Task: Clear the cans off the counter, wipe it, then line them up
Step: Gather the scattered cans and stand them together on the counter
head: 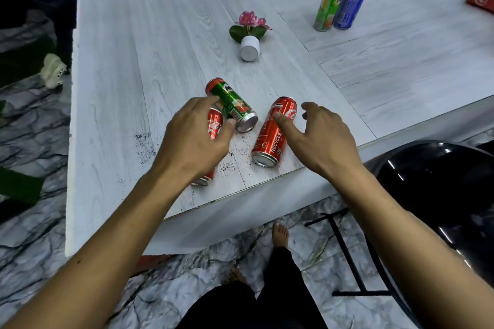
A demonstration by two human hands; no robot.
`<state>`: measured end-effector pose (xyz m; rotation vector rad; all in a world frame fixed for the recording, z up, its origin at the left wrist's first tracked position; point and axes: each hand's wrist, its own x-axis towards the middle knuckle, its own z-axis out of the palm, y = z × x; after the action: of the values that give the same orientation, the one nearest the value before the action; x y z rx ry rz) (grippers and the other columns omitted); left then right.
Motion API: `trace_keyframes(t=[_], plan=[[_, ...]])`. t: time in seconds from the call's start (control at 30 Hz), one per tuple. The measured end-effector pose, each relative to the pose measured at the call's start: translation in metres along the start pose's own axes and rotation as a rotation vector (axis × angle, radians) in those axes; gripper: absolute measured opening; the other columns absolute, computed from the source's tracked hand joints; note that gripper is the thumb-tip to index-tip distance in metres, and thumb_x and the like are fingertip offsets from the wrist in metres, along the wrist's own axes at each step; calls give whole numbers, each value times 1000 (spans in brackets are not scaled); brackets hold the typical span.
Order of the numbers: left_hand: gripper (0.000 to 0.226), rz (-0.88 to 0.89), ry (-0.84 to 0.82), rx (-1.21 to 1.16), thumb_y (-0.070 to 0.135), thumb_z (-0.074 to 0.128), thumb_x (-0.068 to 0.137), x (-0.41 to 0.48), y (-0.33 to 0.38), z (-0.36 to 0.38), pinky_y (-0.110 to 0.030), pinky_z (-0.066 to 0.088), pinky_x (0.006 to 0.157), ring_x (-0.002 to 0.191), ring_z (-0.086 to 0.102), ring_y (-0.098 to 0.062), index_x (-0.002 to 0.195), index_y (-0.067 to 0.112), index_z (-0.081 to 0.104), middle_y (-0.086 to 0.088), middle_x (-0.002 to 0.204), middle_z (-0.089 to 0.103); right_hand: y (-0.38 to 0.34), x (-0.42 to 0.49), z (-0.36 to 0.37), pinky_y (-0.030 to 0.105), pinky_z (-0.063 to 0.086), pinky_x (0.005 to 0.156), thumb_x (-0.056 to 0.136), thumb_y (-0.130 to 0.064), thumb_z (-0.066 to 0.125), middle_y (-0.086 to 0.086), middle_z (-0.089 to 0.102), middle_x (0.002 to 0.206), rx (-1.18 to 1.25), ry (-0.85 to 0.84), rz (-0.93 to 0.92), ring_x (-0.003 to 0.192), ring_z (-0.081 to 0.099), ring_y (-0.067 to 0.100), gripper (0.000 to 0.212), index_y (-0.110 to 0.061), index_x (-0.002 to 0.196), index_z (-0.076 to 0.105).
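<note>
My left hand (195, 136) grips green can (235, 104), fingers and thumb round it. Second red can (215, 125) lies under that hand. My right hand (320, 136) spread wide, holds nothing, thumb over red can (271, 136) lying flat on counter (160, 48).

Near table (112, 120) edge crowded: three lying cans. Flower pot (250, 48) blocks middle. Two standing cans far right. Left side open.

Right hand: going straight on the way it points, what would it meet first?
Probably the red can lying on its side. The right hand has its thumb overlapping that can in this view, though contact is unclear.
</note>
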<state>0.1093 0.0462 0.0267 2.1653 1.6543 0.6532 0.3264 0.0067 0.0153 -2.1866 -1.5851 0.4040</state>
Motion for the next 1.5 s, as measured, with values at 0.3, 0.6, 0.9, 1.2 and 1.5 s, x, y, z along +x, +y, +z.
trace_keyframes(t=[0.3,0.6,0.9,1.2,1.5], plan=[[74,-251,-70,67,59,64,92,6,-22,-11,-45,49,101,124,59,-31,143,7,54,-14,140,60,-12,15,1,33,36,66,85,-81,49,7,64,106,71,-150,216,92,62,26,75,-12,110,62],[75,-297,-182,174,69,62,87,10,-29,1,-30,43,71,93,64,-26,128,6,63,-14,117,70,-16,23,13,31,37,53,76,-84,58,0,58,73,98,-172,248,65,56,18,65,-20,69,51],[77,-341,-199,175,70,69,81,8,-36,11,-31,46,67,81,60,-23,123,5,64,-15,112,71,-21,24,25,42,62,71,71,-81,69,4,66,88,142,-227,313,76,69,25,66,-17,82,54],[69,-363,-191,124,65,74,81,10,-35,11,-28,46,66,79,63,-24,117,6,68,-13,105,73,-19,30,20,42,65,68,76,-54,77,9,70,95,287,-255,357,78,73,27,53,-10,104,65],[59,-348,-101,-27,57,79,80,0,-35,-2,-16,34,58,72,54,-10,119,12,71,-6,108,75,-13,18,15,43,63,74,77,-53,74,-1,68,81,300,-205,269,74,70,18,32,-25,78,59]])
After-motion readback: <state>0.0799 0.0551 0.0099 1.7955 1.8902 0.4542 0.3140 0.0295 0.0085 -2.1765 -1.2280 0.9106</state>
